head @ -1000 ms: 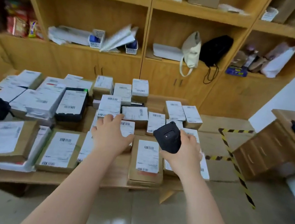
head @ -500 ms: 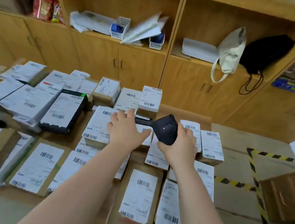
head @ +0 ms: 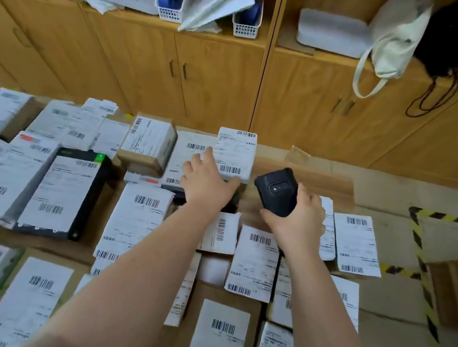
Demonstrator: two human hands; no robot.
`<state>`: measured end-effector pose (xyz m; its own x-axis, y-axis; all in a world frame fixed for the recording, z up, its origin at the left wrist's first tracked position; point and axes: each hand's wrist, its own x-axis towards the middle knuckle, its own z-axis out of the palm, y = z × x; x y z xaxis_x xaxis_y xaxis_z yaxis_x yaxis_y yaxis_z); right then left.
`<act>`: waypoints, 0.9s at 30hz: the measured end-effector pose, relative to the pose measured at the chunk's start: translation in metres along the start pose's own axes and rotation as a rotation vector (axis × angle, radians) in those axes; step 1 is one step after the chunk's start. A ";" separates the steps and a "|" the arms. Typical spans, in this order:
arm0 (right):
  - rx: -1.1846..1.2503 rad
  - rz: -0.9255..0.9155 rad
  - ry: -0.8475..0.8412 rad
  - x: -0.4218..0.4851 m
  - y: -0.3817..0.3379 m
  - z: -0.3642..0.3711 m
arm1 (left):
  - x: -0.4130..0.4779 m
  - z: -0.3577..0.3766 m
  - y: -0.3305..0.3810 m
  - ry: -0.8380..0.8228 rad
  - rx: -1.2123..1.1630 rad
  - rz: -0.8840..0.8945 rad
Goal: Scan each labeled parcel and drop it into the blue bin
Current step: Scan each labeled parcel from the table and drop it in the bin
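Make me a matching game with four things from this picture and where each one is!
Things
1. black scanner
2. cream tote bag
3. yellow-and-black tape
4. black box with a white label

Places
A. stuck on the floor
B. gripped in the right hand
C. up on the wooden shelf, strap dangling down
D. lying among the parcels, left of the left hand

Pairs: 1-B, 2-C, 3-A, 4-D
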<state>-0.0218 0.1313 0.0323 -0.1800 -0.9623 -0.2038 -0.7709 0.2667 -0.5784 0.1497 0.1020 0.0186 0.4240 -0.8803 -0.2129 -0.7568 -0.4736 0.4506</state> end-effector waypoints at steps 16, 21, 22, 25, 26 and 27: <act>0.055 0.062 0.019 0.021 0.024 -0.006 | 0.046 0.031 0.044 -0.188 -0.240 -0.133; 0.046 0.072 0.010 0.017 0.026 -0.005 | 0.046 0.031 0.054 -0.338 -0.363 -0.175; 0.045 0.074 0.008 0.015 0.026 -0.005 | 0.045 0.032 0.053 -0.362 -0.381 -0.166; 0.045 0.081 0.007 0.011 0.028 -0.006 | 0.039 0.031 0.050 -0.372 -0.371 -0.147; 0.046 0.082 0.004 0.010 0.028 -0.008 | 0.038 0.031 0.049 -0.368 -0.380 -0.160; 0.047 0.083 0.001 0.008 0.029 -0.010 | 0.036 0.030 0.047 -0.366 -0.413 -0.184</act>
<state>-0.0515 0.1305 0.0215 -0.2426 -0.9368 -0.2521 -0.7238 0.3478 -0.5959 0.1145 0.0477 0.0060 0.2756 -0.7723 -0.5724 -0.3991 -0.6337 0.6627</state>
